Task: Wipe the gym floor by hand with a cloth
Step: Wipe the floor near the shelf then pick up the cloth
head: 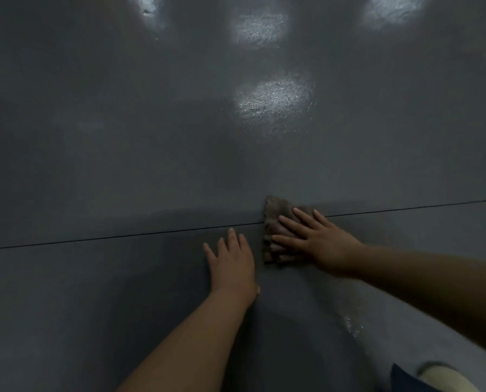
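Observation:
A dark grey gym floor [151, 137] fills the view, with a thin seam line [94, 239] running across it. A crumpled brownish cloth [275, 216] lies on the seam. My right hand [318, 241] presses flat on the cloth, fingers spread and pointing left. My left hand [232, 264] rests flat on the bare floor just left of the cloth, fingers apart, holding nothing.
Bright ceiling-light reflections [273, 99] shine on the floor ahead. A wet streak [352, 325] glints to the lower right. My knee in dark blue fabric and a pale shoe [445, 377] sit at the bottom right corner.

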`<state>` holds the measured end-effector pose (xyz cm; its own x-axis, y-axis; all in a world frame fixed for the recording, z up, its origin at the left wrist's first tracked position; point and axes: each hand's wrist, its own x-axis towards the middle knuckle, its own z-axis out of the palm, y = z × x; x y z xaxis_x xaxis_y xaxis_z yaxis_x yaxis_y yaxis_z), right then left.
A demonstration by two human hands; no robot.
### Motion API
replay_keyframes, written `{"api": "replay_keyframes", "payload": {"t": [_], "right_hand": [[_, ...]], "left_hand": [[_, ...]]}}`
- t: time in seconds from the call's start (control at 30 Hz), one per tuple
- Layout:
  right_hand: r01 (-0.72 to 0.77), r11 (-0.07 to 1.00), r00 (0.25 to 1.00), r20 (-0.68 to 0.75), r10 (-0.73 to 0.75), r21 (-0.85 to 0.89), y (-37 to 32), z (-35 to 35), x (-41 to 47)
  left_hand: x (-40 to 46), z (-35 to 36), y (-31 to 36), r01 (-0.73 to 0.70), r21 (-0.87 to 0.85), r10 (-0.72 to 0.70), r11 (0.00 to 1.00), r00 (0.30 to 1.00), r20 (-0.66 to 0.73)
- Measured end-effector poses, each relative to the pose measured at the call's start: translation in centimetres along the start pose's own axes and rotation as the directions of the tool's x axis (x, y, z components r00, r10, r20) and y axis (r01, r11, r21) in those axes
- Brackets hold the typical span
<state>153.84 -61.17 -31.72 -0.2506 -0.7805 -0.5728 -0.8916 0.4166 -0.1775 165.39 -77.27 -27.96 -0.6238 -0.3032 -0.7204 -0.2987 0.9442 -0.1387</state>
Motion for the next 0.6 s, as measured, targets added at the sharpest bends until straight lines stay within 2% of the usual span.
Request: {"api": "replay_keyframes", "payload": {"t": [0.1,0.2,0.33,0.4,0.47,0.53,0.6], "right_hand": [[0.023,0.996,0.994,0.107,-0.013,-0.092,2.9,-2.0,-0.4],[-0.066,0.996,0.981,0.179,0.075,-0.056,4.5,-3.2,-0.9],[-0.281,0.955,0.959,0.065,0.276,0.094,5.6,-2.1,-1.3],[-0.444,0.867,0.888,-0.015,0.459,0.225,5.1,-1.1,-1.2],[-0.566,0.733,0.775,-0.060,0.629,0.377,3.7,-0.7,-0.4],[-0.624,0.618,0.687,-0.041,0.725,0.479,1.5,-0.4,0.8],[-0.644,0.548,0.646,-0.004,0.763,0.534,-0.8,-0.3,1.8]], "left_hand": [[0.2,-0.2,0.1,-0.004,0.007,0.004,1.000,1.000,0.016],[0.6,-0.1,0.5,-0.004,0.001,0.004,1.000,1.000,0.025],[1.1,0.3,1.1,-0.001,-0.048,0.003,0.999,0.999,0.035],[1.2,0.5,1.2,0.001,-0.077,0.002,0.997,0.999,0.041],[1.4,0.5,1.1,-0.006,-0.073,0.010,0.997,0.999,0.051],[1.5,0.4,1.0,-0.007,-0.071,0.011,0.997,0.998,0.058],[1.5,0.3,0.9,-0.002,-0.081,0.006,0.997,0.999,0.050]]}}
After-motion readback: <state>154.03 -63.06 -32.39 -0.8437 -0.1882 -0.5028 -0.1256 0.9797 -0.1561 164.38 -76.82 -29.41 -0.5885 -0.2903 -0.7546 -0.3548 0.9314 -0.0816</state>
